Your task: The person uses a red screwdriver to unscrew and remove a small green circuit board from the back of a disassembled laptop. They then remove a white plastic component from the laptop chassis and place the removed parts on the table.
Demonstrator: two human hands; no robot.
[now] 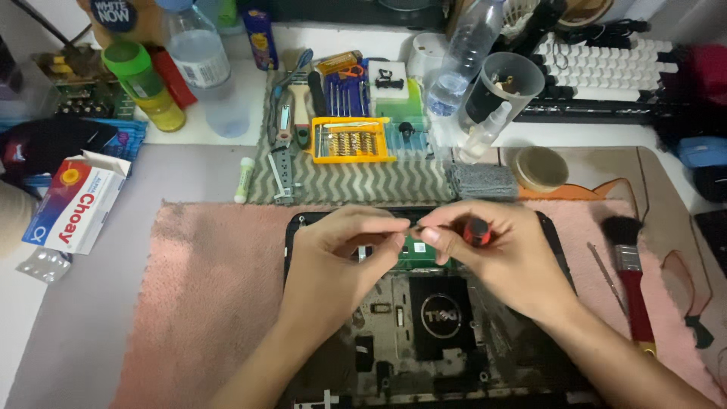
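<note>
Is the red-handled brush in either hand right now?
No. The red-handled brush lies on the pink mat, apart from the right hand, which grips a small red-and-black screwdriver.

White tabletop [189,136] runs across 12 o'clock half of view; grey surface [113,250] spreads toward 9 o'clock. Pink fuzzy mat [204,303] covers centre to 6 o'clock. Grey zigzag-patterned cloth [356,185] lies just beyond mat, toward 12 o'clock. Tan desk pad [606,163] with orange shape sits toward 2 o'clock, partly under mat. White keyboard [606,68] rests at 1 o'clock edge. Lighting dim, cool, even; soft shadows. Walls, floor, windows outside view.
</note>
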